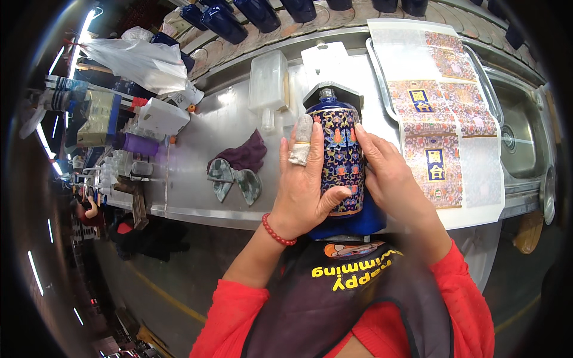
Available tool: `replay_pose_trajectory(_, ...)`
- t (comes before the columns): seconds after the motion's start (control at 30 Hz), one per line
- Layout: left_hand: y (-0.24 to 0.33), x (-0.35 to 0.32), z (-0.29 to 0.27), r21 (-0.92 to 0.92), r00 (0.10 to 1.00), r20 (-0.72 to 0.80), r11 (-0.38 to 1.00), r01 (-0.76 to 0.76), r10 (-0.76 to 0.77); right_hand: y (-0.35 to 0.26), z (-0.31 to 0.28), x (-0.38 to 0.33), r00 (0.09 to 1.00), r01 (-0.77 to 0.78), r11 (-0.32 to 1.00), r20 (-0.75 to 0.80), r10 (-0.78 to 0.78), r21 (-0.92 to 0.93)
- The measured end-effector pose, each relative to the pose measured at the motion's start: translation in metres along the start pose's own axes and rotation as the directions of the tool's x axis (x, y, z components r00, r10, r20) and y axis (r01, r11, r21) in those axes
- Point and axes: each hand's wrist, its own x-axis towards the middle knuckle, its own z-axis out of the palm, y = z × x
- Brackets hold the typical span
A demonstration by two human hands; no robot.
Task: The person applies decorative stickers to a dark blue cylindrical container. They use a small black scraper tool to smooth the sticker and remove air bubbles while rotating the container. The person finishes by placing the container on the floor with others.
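Head view: left hand (304, 185) and right hand (391, 176) each close their grip on the blue bottle (341, 158); a purple cloth (245, 156) and label sheets (441, 113) flank it on the desk (197, 149).

A bottle (341, 158) stands at the near edge of the table (197, 143), between the left hand (304, 185) and right hand (391, 173). A cloth (245, 154) lies to its left, label sheets (439, 125) to its right, a clear plastic container (268, 83) behind, and a sink (519, 131) far right.

Glossy glazed bottle (341, 156) (ceramic-looking); brushed metal worktop (197, 143); matt purple cloth (246, 154).
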Motion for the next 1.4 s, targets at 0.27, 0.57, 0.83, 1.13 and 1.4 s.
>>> replay_pose_trajectory(0.27,0.007,0.0,0.002,0.22,0.998,0.0,0.974,-0.054,0.055,0.004,0.006,-0.004,0.999,0.033,0.998,-0.016,-0.033,-0.046)
replay_pose_trajectory(0.57,0.019,-0.003,0.001,0.303,0.998,0.007,0.951,-0.058,0.059,0.003,0.006,-0.005,0.999,0.045,0.999,-0.023,-0.046,-0.025)
replay_pose_trajectory(0.83,0.027,0.001,-0.004,0.378,0.996,0.041,0.922,-0.084,0.074,0.005,0.006,-0.006,0.999,0.045,0.997,-0.018,-0.046,-0.064)
replay_pose_trajectory(1.13,0.036,-0.001,-0.004,0.365,0.997,0.036,0.928,-0.071,0.062,0.004,0.006,-0.006,0.999,0.043,0.998,-0.027,-0.044,-0.035)
replay_pose_trajectory(1.4,0.036,-0.015,-0.002,0.452,0.998,0.021,0.89,-0.056,0.051,0.005,0.008,-0.006,0.999,0.037,0.999,-0.029,-0.038,-0.022)
